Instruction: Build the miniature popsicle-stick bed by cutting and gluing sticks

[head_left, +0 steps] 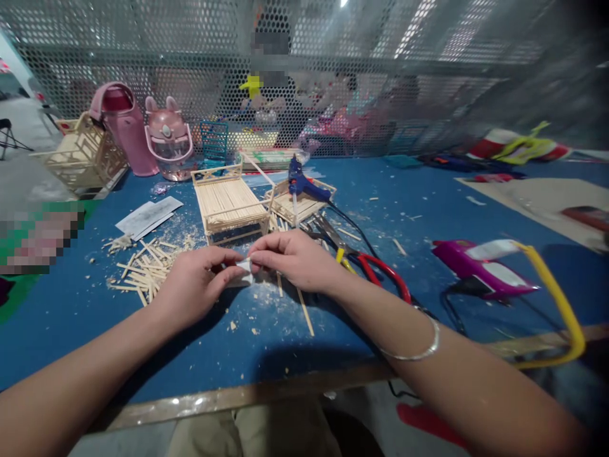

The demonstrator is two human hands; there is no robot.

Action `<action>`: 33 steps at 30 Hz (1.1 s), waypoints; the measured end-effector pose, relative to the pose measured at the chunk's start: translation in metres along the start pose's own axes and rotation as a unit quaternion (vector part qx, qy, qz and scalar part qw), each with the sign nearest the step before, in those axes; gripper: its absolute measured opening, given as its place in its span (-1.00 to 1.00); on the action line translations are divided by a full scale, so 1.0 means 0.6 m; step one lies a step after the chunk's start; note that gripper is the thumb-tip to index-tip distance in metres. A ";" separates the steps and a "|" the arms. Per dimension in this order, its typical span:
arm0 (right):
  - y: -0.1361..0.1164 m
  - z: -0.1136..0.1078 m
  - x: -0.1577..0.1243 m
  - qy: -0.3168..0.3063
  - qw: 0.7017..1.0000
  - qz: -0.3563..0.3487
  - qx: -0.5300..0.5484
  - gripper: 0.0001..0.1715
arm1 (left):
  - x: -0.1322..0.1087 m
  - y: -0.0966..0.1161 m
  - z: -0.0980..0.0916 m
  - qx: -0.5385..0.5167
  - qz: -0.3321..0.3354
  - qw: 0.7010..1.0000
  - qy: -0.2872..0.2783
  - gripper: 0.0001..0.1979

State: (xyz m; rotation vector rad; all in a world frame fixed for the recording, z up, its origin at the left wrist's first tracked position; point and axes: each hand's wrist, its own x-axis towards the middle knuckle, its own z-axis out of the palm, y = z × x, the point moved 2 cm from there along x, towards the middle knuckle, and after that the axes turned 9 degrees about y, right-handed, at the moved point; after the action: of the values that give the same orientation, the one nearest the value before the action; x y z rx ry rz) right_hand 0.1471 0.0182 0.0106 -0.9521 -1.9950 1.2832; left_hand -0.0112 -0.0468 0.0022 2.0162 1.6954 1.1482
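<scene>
My left hand (197, 279) is closed, its thumb and forefinger pinching a small whitish piece (246, 270) over the blue table. Against it, my right hand (292, 259) pinches at the same spot; whether its fingertips hold that piece or a tiny stick is too small to tell. Just behind the hands stands a miniature bed-like frame of thin sticks (231, 202). A heap of short cut sticks (145, 270) lies beside my left hand. One longer stick (306, 312) rests on the table below my right hand.
A blue glue gun (304, 184) rests on another stick piece. Red-handled pliers (380, 266) lie beside my right forearm, with a purple tool (485, 270) and yellow-framed saw (561, 304) farther right. Pink bottles (130, 136), folded paper (150, 216) and a perforated metal screen (190, 70) are beyond.
</scene>
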 end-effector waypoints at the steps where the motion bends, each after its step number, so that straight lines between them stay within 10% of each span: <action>1: 0.000 0.007 -0.001 -0.011 0.998 0.029 0.050 -0.86 | -0.001 0.002 0.000 -0.011 0.007 1.000 0.018 -0.84; 10: -0.002 0.022 -0.004 -0.008 0.987 0.080 0.140 -0.82 | -0.010 0.011 -0.007 -0.048 0.011 0.996 0.080 -0.84; 20: -0.005 0.001 -0.006 0.091 0.964 -0.162 -0.188 -0.86 | -0.005 0.008 0.004 -0.255 -0.221 0.941 -0.013 -0.70; 33: -0.002 0.010 -0.005 0.053 0.996 -0.044 0.049 -0.88 | -0.007 0.011 0.011 -0.319 -0.267 0.908 -0.054 -0.75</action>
State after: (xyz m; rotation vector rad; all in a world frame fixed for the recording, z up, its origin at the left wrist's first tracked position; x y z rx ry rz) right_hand 0.1438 0.0122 0.0089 -0.8587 -1.8535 1.2448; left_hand -0.0019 -0.0507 0.0004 1.1072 1.4214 1.1547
